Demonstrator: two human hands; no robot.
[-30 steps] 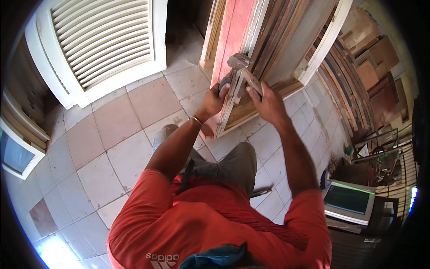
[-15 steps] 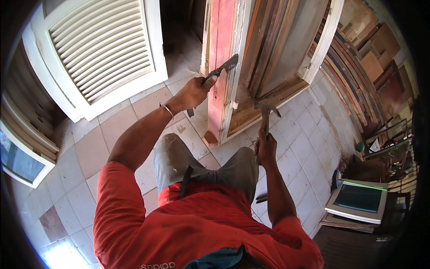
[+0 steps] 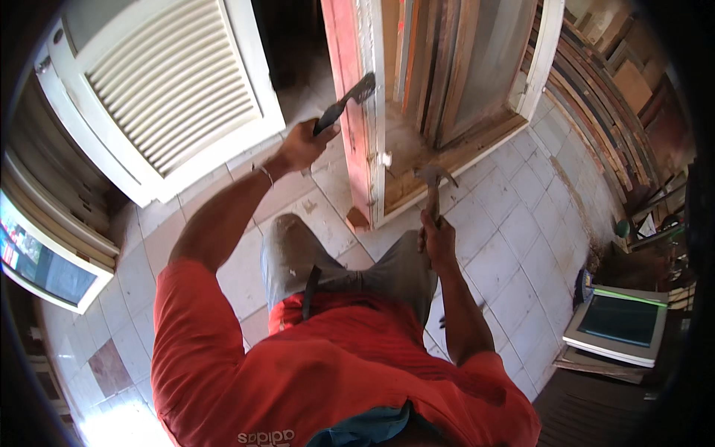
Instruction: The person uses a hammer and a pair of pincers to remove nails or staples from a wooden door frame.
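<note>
My left hand (image 3: 304, 145) is closed round the black handle of a flat dark-bladed tool (image 3: 363, 88), whose blade lies at the upright pink post with a white edge strip (image 3: 342, 45). My right hand (image 3: 437, 242) grips a claw hammer (image 3: 433, 177) by its handle, lower and to the right, held out in front of the open white-and-wood frame (image 3: 545, 56) that holds timber strips and a panel. A small white fitting (image 3: 386, 159) is on the post's edge.
A white louvered shutter (image 3: 167, 89) stands at upper left, a white glazed frame (image 3: 56, 261) at left. Stacked boards (image 3: 599, 112) lean at right above flat panels with a dark centre (image 3: 618, 320). My bent knees are over the tiled floor (image 3: 506, 223).
My hands have parted: the hammer has come down and right, away from the bladed tool, while my left hand has moved up and left along the post.
</note>
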